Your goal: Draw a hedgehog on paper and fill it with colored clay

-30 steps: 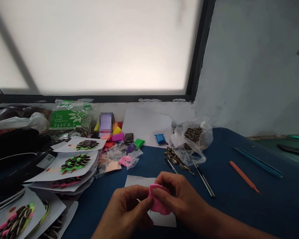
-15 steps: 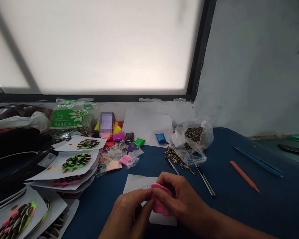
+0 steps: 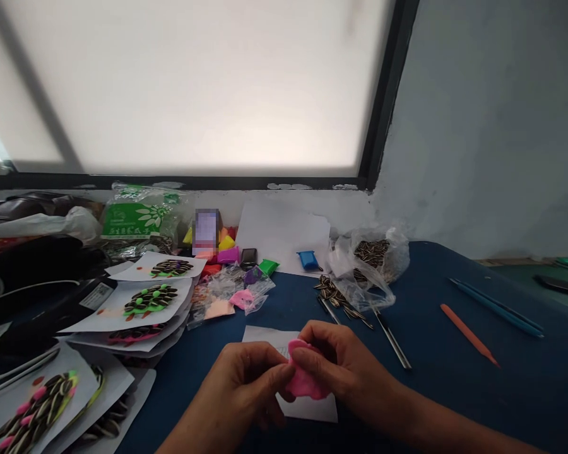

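A flattened, soft piece of pink modelling clay (image 3: 308,383) is held up between my two hands. My right hand (image 3: 343,362) grips it from the right, thumb on the near face and fingers curled behind. At its left edge my left hand (image 3: 243,384) pinches the clay between thumb and fingertips. Below the hands lies a white sheet of paper (image 3: 315,411) with faint drawn lines, mostly covered by the hands and the clay.
Seed-decorated cards (image 3: 163,318) are stacked at the left. Clay packets, including a blue one (image 3: 307,260), lie at the back. A plastic bag of sunflower seeds (image 3: 372,258) has loose seeds beside it. An orange tool (image 3: 468,333) and blue tweezers (image 3: 497,308) lie on the right.
My left hand has turned and shifted slightly left, its fingers more spread below the clay. The pink clay stays in my right hand. The camera view has moved a little.
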A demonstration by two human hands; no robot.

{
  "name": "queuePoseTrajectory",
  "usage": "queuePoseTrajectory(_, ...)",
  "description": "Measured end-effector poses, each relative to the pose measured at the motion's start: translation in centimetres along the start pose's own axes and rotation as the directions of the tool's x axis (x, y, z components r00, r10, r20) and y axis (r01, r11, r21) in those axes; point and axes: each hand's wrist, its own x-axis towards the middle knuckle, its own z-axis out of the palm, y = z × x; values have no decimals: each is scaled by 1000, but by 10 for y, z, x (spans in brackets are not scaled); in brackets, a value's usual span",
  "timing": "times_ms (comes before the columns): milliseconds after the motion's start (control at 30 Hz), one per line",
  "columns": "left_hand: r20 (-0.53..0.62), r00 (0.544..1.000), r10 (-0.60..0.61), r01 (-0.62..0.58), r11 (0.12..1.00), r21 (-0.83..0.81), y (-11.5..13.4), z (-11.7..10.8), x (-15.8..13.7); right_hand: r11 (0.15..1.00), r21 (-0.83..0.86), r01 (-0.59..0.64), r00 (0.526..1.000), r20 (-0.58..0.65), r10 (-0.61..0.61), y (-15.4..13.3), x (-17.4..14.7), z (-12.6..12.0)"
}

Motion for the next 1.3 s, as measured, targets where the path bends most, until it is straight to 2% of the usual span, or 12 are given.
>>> queuePoseTrajectory(233, -35, 999, 31, -33, 997, -71, 5, -6, -3, 996, 82, 24, 1000, -8, -23, -5, 2, -1)
queuePoseTrajectory(367, 38, 999, 3, 1, 994, -105, 2, -4, 0, 993, 118, 27, 1000, -13, -26, -4, 2, 1)
queuePoseTrajectory(433, 65, 997, 41, -32, 990, -136, -4, -4, 3, 991, 128, 22, 1000, 1, -22, -5, 1, 1)
queuePoseTrajectory(533, 22, 994, 111, -106, 982, -157, -11, -6, 4, 996, 87, 2, 1000, 15, -3, -5, 0, 0)
queuePoseTrajectory(633, -12, 993, 119, -119, 983, -142, -7, -9, 2, 999, 37, -29, 999, 41, 28, -5, 1, -1)
queuePoseTrajectory(767, -37, 993, 116, -117, 993, -20, 7, -10, -4, 996, 54, -64, 997, 45, 62, -5, 1, -1)
queuePoseTrajectory(967, -36, 984, 173, -175, 982, -75, 3, -13, -1, 990, 97, -105, 990, 102, 96, -4, 0, 0)
queuePoseTrajectory(1100, -23, 991, 132, -134, 985, -113, -4, -15, -1, 994, 19, -107, 990, 94, 105, 1, 0, -1)
queuePoseTrajectory(1300, -39, 996, 75, -80, 986, -146, -11, -16, 0, 997, 5, -77, 993, 91, 76, -1, 0, -3)
